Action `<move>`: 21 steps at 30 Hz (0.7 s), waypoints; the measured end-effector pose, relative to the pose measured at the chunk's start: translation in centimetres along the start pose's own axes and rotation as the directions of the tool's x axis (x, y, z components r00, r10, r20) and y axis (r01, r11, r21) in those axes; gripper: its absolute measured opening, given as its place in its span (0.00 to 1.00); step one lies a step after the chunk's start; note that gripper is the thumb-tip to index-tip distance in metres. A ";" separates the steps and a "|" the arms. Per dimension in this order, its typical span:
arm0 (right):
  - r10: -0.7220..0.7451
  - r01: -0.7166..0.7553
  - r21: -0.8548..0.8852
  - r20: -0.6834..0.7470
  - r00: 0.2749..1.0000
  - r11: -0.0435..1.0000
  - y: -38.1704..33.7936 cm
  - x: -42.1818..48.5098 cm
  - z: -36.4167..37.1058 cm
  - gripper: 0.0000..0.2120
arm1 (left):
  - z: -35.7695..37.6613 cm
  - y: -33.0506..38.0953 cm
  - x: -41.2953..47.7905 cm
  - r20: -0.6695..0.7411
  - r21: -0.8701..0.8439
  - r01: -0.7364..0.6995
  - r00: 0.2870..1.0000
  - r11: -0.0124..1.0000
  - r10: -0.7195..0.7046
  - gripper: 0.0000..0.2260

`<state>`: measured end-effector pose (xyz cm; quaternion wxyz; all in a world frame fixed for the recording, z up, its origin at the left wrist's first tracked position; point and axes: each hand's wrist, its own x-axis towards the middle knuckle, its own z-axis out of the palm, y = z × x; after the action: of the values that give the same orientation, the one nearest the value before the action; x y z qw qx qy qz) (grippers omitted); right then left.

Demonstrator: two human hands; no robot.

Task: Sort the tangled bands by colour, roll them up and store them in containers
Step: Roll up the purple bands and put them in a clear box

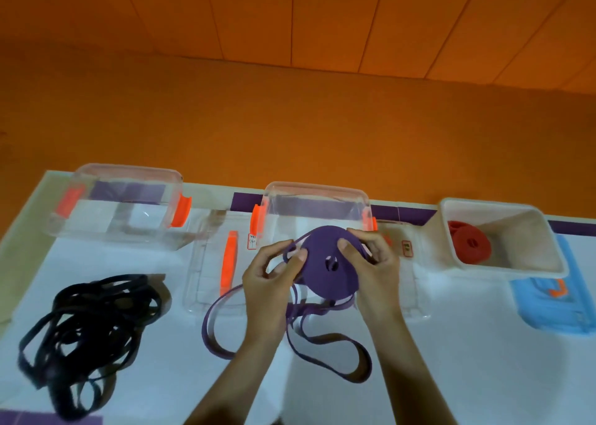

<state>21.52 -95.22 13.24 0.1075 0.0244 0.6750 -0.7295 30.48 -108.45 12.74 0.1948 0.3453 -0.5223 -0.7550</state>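
purple band roll (325,263) centre frame, partly wound, tail loose | left hand (274,274) and right hand (371,263) both grasp it | red rolls (471,245) stored at right | black tangle (90,328) unrolled lower left

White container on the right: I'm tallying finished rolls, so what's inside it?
Inside the white container lie rolled red bands, overlapping against its left wall. How many cannot be told: the front roll covers those behind.
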 end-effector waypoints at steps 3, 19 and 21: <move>0.050 -0.050 0.010 -0.016 0.999 0.999 1.0 2.8 0.6 0.09 | 0.7 -0.3 2.2 0.022 -0.002 0.092 0.996 0.996 -0.092 0.15; 0.454 -0.213 -0.780 0.101 0.885 0.589 9.1 15.7 1.1 0.21 | 7.1 -8.1 19.0 -0.218 0.610 0.163 0.975 0.776 -0.034 0.10; 0.509 -0.247 -0.796 0.086 0.857 0.552 10.1 16.6 1.3 0.22 | 6.9 -9.2 20.3 -0.189 0.684 0.182 0.980 0.706 -0.069 0.11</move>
<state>7.40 -99.24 0.44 0.3674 0.0097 0.8698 -0.3292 12.14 -113.77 -0.77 0.0368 0.4833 -0.7274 -0.4857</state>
